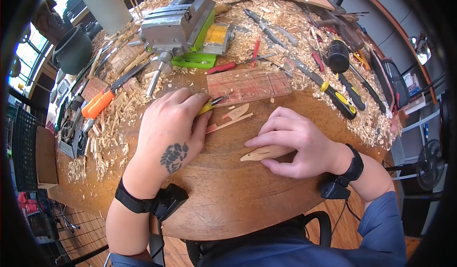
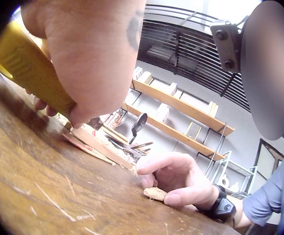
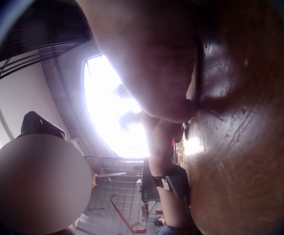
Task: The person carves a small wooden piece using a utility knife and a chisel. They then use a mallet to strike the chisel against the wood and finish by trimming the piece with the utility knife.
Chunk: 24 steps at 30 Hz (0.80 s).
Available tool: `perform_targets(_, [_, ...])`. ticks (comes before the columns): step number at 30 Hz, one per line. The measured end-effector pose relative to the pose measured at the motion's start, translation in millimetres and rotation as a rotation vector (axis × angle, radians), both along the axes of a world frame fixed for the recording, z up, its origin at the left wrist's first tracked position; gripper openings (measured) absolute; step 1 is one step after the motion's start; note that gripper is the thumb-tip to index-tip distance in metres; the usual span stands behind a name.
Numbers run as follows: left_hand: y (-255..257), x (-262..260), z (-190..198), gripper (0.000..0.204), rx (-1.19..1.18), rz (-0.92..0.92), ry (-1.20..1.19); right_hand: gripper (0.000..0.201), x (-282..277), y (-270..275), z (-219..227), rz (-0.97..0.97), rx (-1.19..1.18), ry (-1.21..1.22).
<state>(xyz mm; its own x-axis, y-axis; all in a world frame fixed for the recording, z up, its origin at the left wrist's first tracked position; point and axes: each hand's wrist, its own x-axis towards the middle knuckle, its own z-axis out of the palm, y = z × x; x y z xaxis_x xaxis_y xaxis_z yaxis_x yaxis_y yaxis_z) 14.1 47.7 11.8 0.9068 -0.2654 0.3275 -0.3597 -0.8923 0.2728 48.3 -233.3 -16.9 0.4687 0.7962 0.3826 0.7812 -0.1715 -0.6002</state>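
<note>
In the head view the left hand (image 1: 173, 119) grips a yellow-handled cutter (image 1: 207, 108), its dark tip over the edge of a red-marked board (image 1: 247, 87). The cutter's yellow body (image 2: 27, 66) fills the upper left of the left wrist view. The right hand (image 1: 297, 143) holds a small carved wooden piece (image 1: 266, 153) between thumb and fingers, its pointed end with a dark dot facing left. That piece (image 2: 155, 193) shows low over the table in the left wrist view. Between the hands and the board lie a thin strip (image 1: 231, 123) and a small leaf-shaped offcut (image 1: 239, 110).
A metal vise (image 1: 173, 21) on a green base stands at the back left. Orange-handled tools (image 1: 97, 104) lie left, yellow-black handled tools (image 1: 338, 100) and a black mallet (image 1: 338, 56) right. Wood shavings (image 1: 376, 124) surround them on the wooden table (image 1: 228, 195).
</note>
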Motion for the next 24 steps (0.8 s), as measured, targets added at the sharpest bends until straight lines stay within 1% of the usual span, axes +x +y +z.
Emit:
perform_targets(8, [0, 1, 0, 0.021, -0.025, 0.002, 0.013, 0.039, -1, -1, 0, -0.022, 0.022, 0.049])
perform_targets(10, [0, 2, -1, 0.021, -0.027, 0.003, 0.013, 0.039, -3, -1, -1, -0.054, 0.062, 0.148])
perform_targets(14, [2, 2, -3, 0.022, -0.011, -0.013, -0.011, 0.036, -3, 0, -1, -0.077, 0.137, 0.125])
perform_targets(16, [3, 2, -3, 0.022, -0.031, 0.002, -0.052, 0.03, -6, 0, 7, -0.172, 0.16, 0.286])
perform_targets(17, [3, 2, -3, 0.023, -0.05, 0.017, -0.091, 0.03, -7, 0, 6, -0.174, 0.16, 0.286])
perform_targets(18, [2, 3, -3, 0.023, -0.051, 0.014, -0.091, 0.029, -7, -1, 5, -0.179, 0.21, 0.386])
perform_targets(19, [1, 3, -3, 0.023, -0.101, 0.024, -0.171, 0.028, -8, -1, 3, -0.184, 0.26, 0.486])
perform_targets(20, [-1, 4, -4, 0.023, -0.152, 0.033, -0.252, 0.028, -8, -1, 1, -0.188, 0.26, 0.486])
perform_targets(21, [-2, 3, 0, 0.023, -0.158, 0.02, -0.298, 0.028, -8, 0, -1, -0.194, 0.331, 0.527])
perform_targets(22, [-3, 2, 1, 0.023, -0.16, 0.016, -0.297, 0.029, -8, 1, -4, -0.2, 0.403, 0.567])
perform_targets(23, [-5, 0, 1, 0.023, -0.229, 0.023, -0.288, 0.032, -9, 2, -7, -0.186, 0.454, 0.714])
perform_targets(24, [-6, -1, 2, 0.023, -0.298, 0.03, -0.278, 0.032, -8, 0, -5, -0.191, 0.453, 0.712])
